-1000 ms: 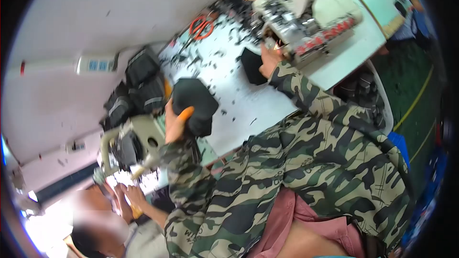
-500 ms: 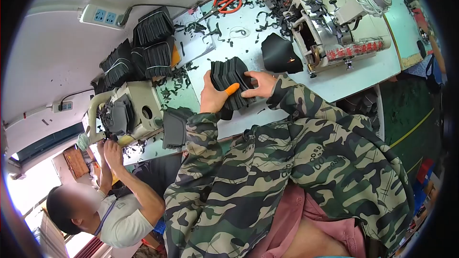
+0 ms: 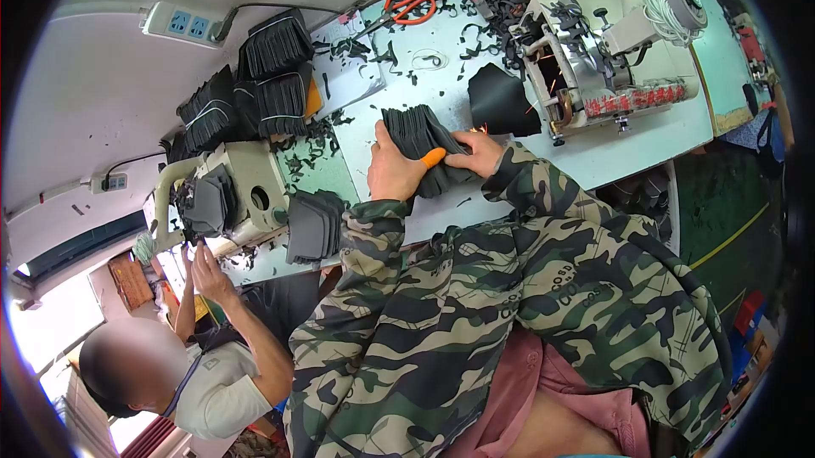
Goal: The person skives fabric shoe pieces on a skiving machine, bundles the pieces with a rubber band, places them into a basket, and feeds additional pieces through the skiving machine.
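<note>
Grip: both hands closed on one stack of dark, thin pieces (image 3: pixel 416 134). Left hand (image 3: pixel 394 171) holds the near left side, orange cover (image 3: pixel 433 157) on its thumb, the thumb lying against the stack. Right hand (image 3: pixel 480 154) grips the right side, fingers against the edges of the pieces. Stack position: over the front part of the pale worktop (image 3: pixel 365 131), pieces on edge and slightly fanned. Whether its underside touches the worktop cannot be told.

Right of the stack: a flat black piece (image 3: pixel 503 103), lying beside a machine (image 3: pixel 594 63) with a red-marked roller-like bar (image 3: pixel 637 98) along its near side. Thin orange streaks near both. A coil of pale cord (image 3: pixel 666 12) hangs at the machine's upper end.

Beyond the stack: dark scraps (image 3: pixel 386 55) scattered; scissors (image 3: pixel 412 6) with orange-red handles.

Left: banded bundles (image 3: pixel 276 46) of similar dark pieces, below a wall power strip (image 3: pixel 180 25). Nearer, a loose pile (image 3: pixel 314 224) beside a second machine (image 3: pixel 246 191). A co-worker (image 3: pixel 222 394) in a pale shirt has both hands at that machine's near end.
</note>
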`<state>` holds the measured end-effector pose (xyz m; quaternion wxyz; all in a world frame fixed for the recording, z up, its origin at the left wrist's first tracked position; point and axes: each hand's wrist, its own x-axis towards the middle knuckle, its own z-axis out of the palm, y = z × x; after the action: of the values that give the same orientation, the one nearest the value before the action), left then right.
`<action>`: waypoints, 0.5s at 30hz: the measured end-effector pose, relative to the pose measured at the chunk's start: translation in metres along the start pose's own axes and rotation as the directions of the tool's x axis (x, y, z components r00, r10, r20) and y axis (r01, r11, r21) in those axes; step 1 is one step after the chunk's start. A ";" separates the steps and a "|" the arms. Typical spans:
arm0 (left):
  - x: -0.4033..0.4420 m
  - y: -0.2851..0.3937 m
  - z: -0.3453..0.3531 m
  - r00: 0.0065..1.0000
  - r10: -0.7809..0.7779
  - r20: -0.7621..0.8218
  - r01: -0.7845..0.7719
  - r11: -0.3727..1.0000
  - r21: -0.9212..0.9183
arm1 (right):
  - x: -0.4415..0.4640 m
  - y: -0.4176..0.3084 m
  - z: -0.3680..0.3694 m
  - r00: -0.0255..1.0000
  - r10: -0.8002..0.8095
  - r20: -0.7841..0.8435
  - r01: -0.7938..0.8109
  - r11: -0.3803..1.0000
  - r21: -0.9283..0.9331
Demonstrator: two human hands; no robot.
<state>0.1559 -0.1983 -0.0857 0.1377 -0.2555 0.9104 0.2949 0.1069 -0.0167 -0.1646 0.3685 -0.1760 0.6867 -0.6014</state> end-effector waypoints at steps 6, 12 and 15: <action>0.001 -0.025 0.003 0.998 -0.024 -0.054 0.023 0.999 -0.031 | 0.008 -0.041 -0.021 0.929 -0.268 -0.257 0.117 0.868 -0.482; 0.003 -0.018 0.003 0.996 -0.059 -0.071 0.058 0.998 -0.018 | 0.068 -0.058 -0.001 0.996 -0.076 0.055 0.091 0.627 -0.774; -0.003 -0.016 0.001 0.998 -0.038 -0.059 0.038 0.999 -0.006 | 0.061 -0.041 0.010 0.994 -0.074 0.078 0.107 0.756 -0.646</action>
<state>0.1678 -0.2076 -0.0931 0.1156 -0.2815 0.9084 0.2867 0.0653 -0.0746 -0.1438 0.2716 -0.3400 0.8340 -0.3393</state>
